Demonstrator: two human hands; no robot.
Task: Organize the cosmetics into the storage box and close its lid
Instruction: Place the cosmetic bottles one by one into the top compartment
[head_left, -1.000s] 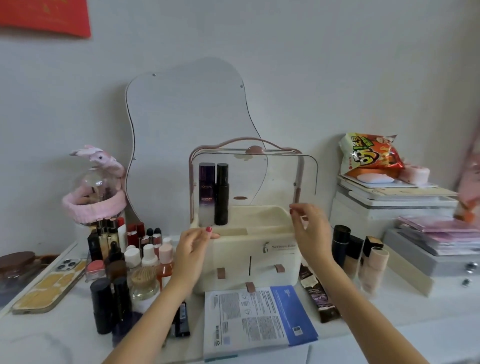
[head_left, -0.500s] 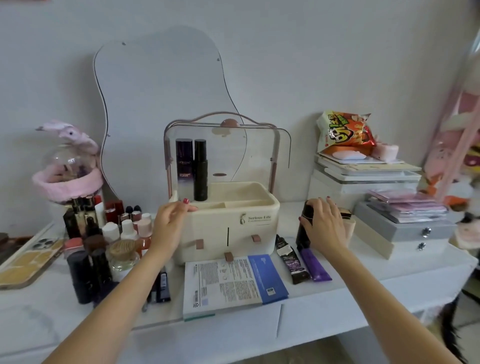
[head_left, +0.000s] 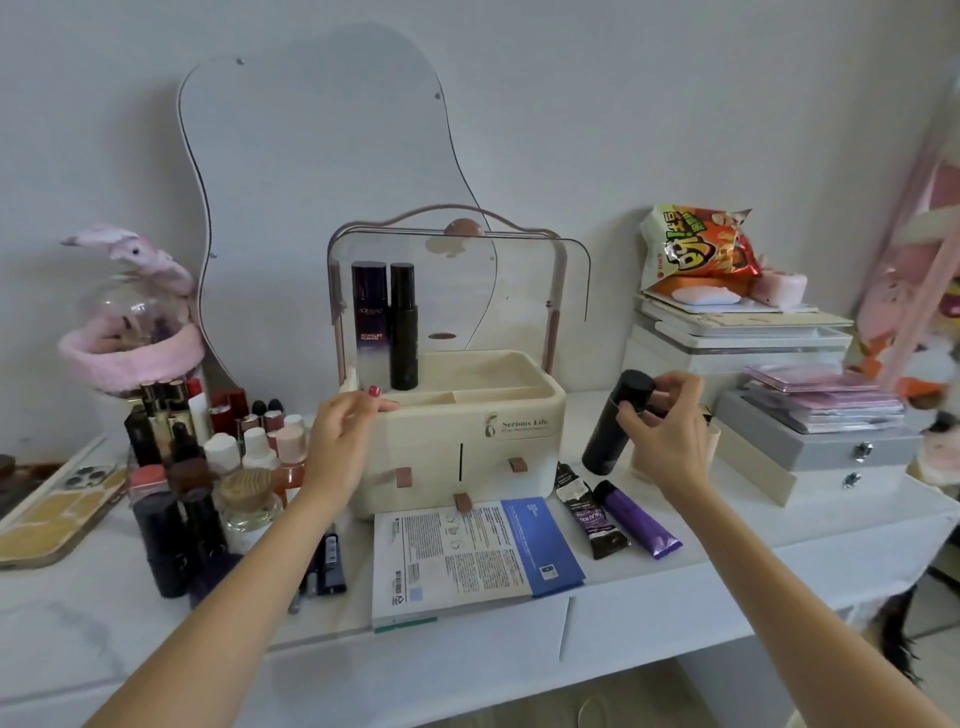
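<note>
At a white table (head_left: 727, 525), a person's right hand (head_left: 670, 431) grips a black bottle (head_left: 615, 423), tilted, just right of the cream storage box (head_left: 467, 441). The left hand (head_left: 340, 431), fingers loosely extended and holding nothing, rests at the box's left rim. The clear lid (head_left: 519, 291) stands raised; two dark bottles (head_left: 387, 325) stand upright inside at back left

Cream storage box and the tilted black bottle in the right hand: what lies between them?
In the head view, only bare white tabletop separates the cream storage box from the black bottle.
</note>
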